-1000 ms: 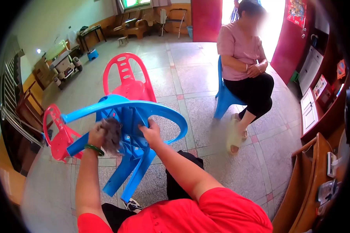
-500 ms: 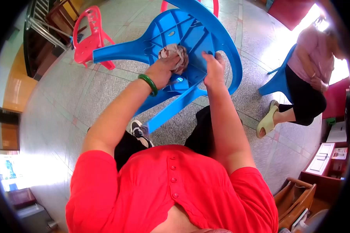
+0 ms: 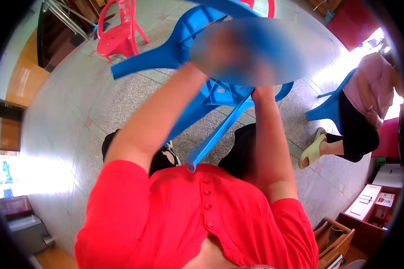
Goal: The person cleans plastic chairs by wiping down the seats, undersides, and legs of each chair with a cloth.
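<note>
Shows a grey, speckled floor (image 3: pixel 67 116) crossed by paler strips, with a small reddish square (image 3: pixel 88 122) where strips meet; catches strong white glare toward the left edge. Carries an upright red chair (image 3: pixel 119 40) at upper left; carries a blue chair (image 3: pixel 325 110) at right, under a seated person (image 3: pixel 361 112); just beside that chair, bears pale green slippers (image 3: pixel 313 152), worn on the feet; near the middle, bears a dark-and-white shoe (image 3: pixel 169 154), partly hidden.
</note>
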The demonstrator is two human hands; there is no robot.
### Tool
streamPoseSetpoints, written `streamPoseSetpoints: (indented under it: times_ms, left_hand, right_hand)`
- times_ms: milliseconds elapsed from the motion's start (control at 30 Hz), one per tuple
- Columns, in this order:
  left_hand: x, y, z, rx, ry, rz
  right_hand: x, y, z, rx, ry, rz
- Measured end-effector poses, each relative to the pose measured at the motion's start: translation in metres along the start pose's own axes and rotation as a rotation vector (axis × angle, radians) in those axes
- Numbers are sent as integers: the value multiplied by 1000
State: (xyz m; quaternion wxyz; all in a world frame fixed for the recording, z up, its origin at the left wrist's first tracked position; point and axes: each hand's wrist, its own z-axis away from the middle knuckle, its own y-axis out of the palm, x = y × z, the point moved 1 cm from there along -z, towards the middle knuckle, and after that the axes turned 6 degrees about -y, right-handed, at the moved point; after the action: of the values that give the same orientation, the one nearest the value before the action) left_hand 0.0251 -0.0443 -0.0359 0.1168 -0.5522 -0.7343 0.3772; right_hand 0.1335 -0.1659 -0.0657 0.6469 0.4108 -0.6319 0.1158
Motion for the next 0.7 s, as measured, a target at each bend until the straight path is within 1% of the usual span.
streamPoseSetpoints:
  times_ms: [33, 67, 100, 133, 167, 200, 233, 267, 333, 367, 400, 467, 500, 533, 600, 633, 667, 700]
  left_hand:
    - [7, 51, 25, -329, 32, -25]
    - [-26, 21, 26, -290, -118, 274]
    - [-30, 11, 32, -143, -175, 351]
    - [-27, 4, 38, 4, -239, 426]
    - [-19, 0, 45, 5, -249, 427]
    - [-10, -3, 48, 265, -341, 544]
    - [-5, -5, 48, 391, -379, 599]
    - [-3, -12, 45, 518, -421, 644]
    - [-21, -47, 37, 959, -429, 200]
    - [-9, -33, 59, 896, -1054, 909]
    - [10, -26, 73, 896, -1049, 909]
    - [38, -23, 86, 670, -52, 361]
    - [27, -46, 69, 686, -228, 330]
    - [49, -34, 68, 588, -241, 541]
    - [18, -56, 39, 337, -389, 845]
    - [2, -61, 30, 303, -501, 1155]
    - [-7, -42, 28, 291, -514, 1151]
    - [-15, -17, 27, 105, -277, 862]
  right_hand:
    - [-1, 9, 7, -10, -99, 75]
    - [-2, 12, 12, -30, -197, 154]
    - [-16, 3, 6, -89, -185, 283]
    - [-18, 1, 9, -107, -175, 289]
    - [-20, 1, 9, -122, -84, 249]
    - [-22, 4, 6, -125, -3, 203]
    - [-24, 3, 8, -145, -131, 322]
    - [-29, 3, 4, -139, -137, 311]
    - [-35, -6, 0, -128, -43, 354]
    - [-19, -5, 3, -83, -23, 390]
    - [-15, -4, 1, -85, -26, 390]
    - [-12, -4, -4, -111, -76, 297]
    - [-6, -3, -4, -103, -34, 301]
    - [-4, -2, -2, -105, -26, 308]
    - [-2, 4, -2, -118, -11, 203]
    - [-3, 3, 0, -84, -15, 169]
    - [-5, 6, 2, -70, -6, 172]
    - [-6, 8, 5, -36, -10, 115]
